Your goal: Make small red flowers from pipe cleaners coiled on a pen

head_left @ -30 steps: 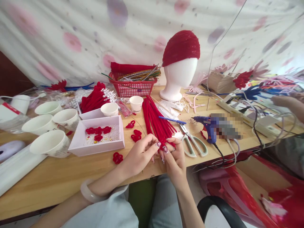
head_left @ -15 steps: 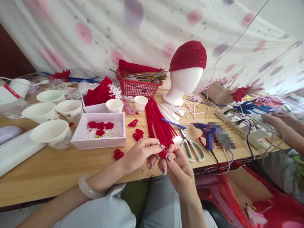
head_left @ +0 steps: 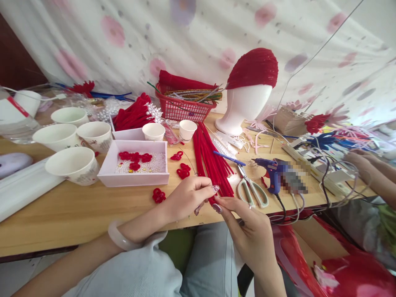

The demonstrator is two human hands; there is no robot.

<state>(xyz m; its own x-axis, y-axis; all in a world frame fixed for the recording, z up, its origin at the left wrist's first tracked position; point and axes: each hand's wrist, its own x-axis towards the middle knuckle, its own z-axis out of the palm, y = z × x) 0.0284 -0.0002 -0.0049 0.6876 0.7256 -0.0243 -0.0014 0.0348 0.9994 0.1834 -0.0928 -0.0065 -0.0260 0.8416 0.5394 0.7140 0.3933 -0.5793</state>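
My left hand [head_left: 187,199] is closed at the table's front edge, thumb and fingers pinching a small bent red chenille stem [head_left: 212,200]. From the other side my right hand [head_left: 252,231] pinches the same piece, thumb and forefinger together. Fingers cover most of it, so its shape is hard to make out. Just beyond my hands lies a bundle of straight red chenille stems [head_left: 208,154]. Looped red chenille flowers lie left of them, one flower [head_left: 159,196] beside my left forearm. Scissors [head_left: 252,187] with pale green handles and a blue pen [head_left: 229,158] rest to the right.
A white box [head_left: 133,180] holds pearls and red flowers. Paper cups [head_left: 72,167] stand at left. Behind are a red basket [head_left: 185,111] and a foam head [head_left: 244,107] in a red cap. A blue glue gun [head_left: 272,173] with cords lies right, near another person's hands [head_left: 360,161].
My right hand has turned and shifted right and down, its fingers now more closed over the red piece. My left hand stays nearly in place. The whole view has shifted slightly.
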